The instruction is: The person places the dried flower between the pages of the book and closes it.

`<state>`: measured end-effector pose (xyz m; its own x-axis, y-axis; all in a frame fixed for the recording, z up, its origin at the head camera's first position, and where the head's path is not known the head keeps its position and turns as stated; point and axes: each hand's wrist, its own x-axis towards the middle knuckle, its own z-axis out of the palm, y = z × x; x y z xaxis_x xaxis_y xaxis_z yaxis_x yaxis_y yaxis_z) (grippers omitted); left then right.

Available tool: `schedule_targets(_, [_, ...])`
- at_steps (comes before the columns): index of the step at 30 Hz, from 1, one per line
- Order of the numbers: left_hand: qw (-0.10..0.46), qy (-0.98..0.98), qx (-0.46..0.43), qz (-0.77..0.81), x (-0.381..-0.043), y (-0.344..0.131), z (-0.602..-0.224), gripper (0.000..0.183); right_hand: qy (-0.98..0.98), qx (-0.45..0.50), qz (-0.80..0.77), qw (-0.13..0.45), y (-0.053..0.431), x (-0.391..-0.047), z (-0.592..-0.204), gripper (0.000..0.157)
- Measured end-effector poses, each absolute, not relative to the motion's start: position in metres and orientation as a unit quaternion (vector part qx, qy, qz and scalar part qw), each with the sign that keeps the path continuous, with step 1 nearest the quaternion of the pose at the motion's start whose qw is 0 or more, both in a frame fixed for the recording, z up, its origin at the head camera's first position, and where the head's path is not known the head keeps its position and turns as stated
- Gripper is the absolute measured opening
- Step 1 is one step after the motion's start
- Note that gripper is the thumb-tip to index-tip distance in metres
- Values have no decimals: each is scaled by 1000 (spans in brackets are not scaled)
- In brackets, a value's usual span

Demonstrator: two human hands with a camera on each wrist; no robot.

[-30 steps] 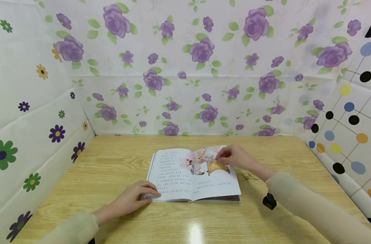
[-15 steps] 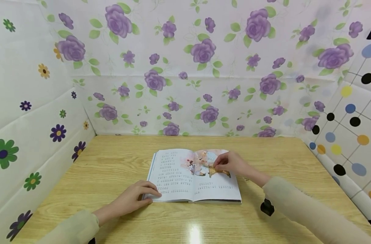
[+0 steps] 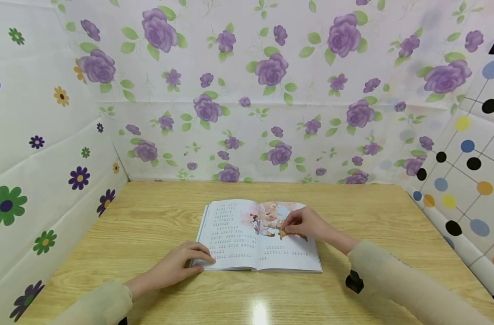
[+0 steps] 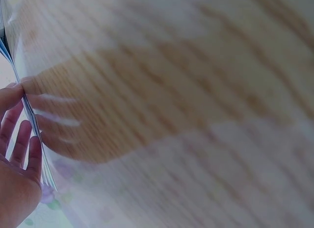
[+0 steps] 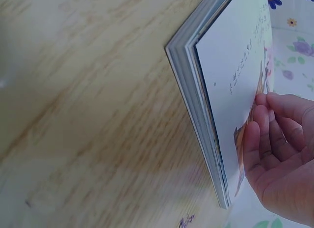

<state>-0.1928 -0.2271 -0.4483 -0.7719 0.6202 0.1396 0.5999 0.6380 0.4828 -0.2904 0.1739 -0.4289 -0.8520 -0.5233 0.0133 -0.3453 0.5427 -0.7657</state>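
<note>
An open picture book (image 3: 235, 250) lies on the wooden table, printed text on its left page and a coloured illustration on its right. My left hand (image 3: 184, 262) rests at the book's lower left corner, fingers on the page margin. In the left wrist view that hand (image 4: 19, 154) is at the edge of the pages. My right hand (image 3: 305, 223) touches the right page over the illustration, covering part of it. Seen from the right wrist, the fingers of this hand (image 5: 287, 149) are loosely bent, thumb tip close to the index finger, against the right page (image 5: 223, 66).
The light wooden table (image 3: 161, 212) extends around the book on all sides. Behind it hangs a cloth with purple roses (image 3: 247, 113). Patterned cloths also line the left and right sides. A small black device (image 3: 354, 282) sits under my right wrist.
My right hand has moved down and slightly left across the right page. That page, lifted at its lower edge before, now lies flat. My left hand has stayed in place.
</note>
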Motion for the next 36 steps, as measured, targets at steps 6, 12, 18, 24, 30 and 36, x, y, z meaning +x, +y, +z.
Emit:
schedule_targets(6, [22,907,333,258,-192,-227,-448,32,874,-247,-403,111,173,-290,-429,8])
schedule_targets(12, [16,905,336,259,-193,-226,-449,32,877,-246,-398,110,173,-289,-430,8])
schedule_targets(18, [11,903,340,263,-194,-227,-450,32,875,-249,-400,107,172,-289,-428,9])
schedule_targets(24, [2,901,347,261,-192,-227,-450,31,873,-246,-406,110,170,-289,-427,9])
schedule_targets(30, [-15,897,359,256,-192,-227,-448,30,875,-248,-401,110,168,-289,-428,9])
schedule_targets(36, [-7,899,358,253,-194,-228,-448,29,879,-243,-397,106,167,-289,-429,7])
